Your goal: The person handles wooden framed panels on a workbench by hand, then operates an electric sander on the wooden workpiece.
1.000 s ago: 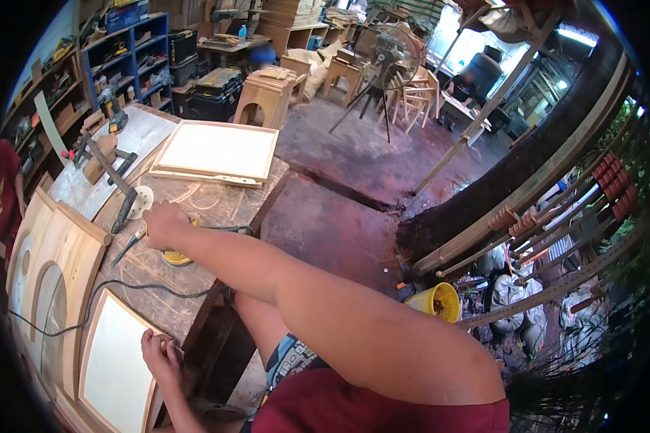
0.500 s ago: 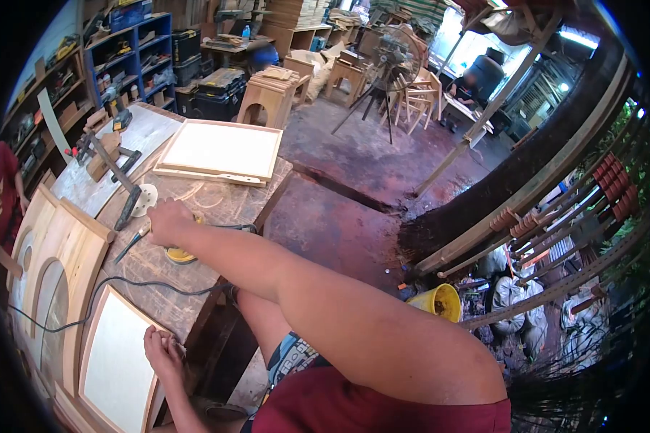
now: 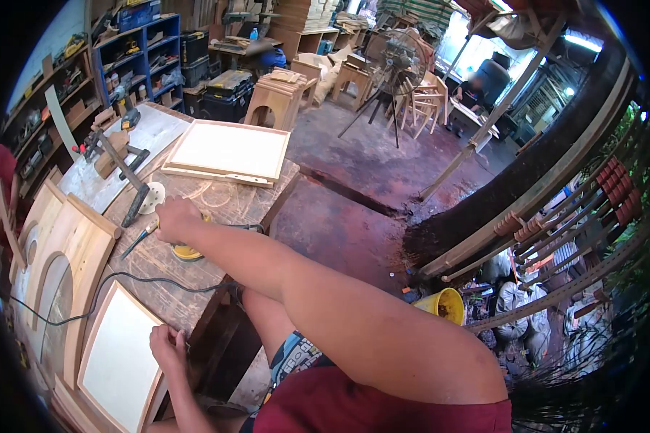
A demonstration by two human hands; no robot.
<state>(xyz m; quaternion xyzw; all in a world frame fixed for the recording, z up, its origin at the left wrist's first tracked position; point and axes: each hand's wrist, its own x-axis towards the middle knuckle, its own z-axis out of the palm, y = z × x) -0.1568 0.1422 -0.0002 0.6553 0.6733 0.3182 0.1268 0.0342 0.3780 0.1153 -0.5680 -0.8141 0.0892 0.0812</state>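
Note:
My left hand (image 3: 169, 351) is closed at the near edge of a white panel with a thin wooden frame (image 3: 119, 361), its fingers curled over the rim. Stretched across the workbench (image 3: 217, 195), my right arm ends in my right hand (image 3: 178, 219), which is curled palm down. Its fingertips are hidden, so what they grip does not show. Just left of the fingers lies a slim tool with a dark blade (image 3: 136, 242) and a pale handle. Partly covered by my right hand and wrist is a yellow-bodied power tool (image 3: 187, 253). A pale disc with holes (image 3: 152, 198) lies beyond.
A second framed panel (image 3: 227, 150) lies farther back on the bench. A bar clamp (image 3: 123, 166) and wood block stand left. A black cord (image 3: 152, 281) crosses the bench beside an arched wooden piece (image 3: 68, 252). A yellow bucket (image 3: 449, 306) sits on the floor.
The whole view has shifted slightly to the right. Both hands keep nearly the same places relative to the bench, and the panel and tools appear unmoved.

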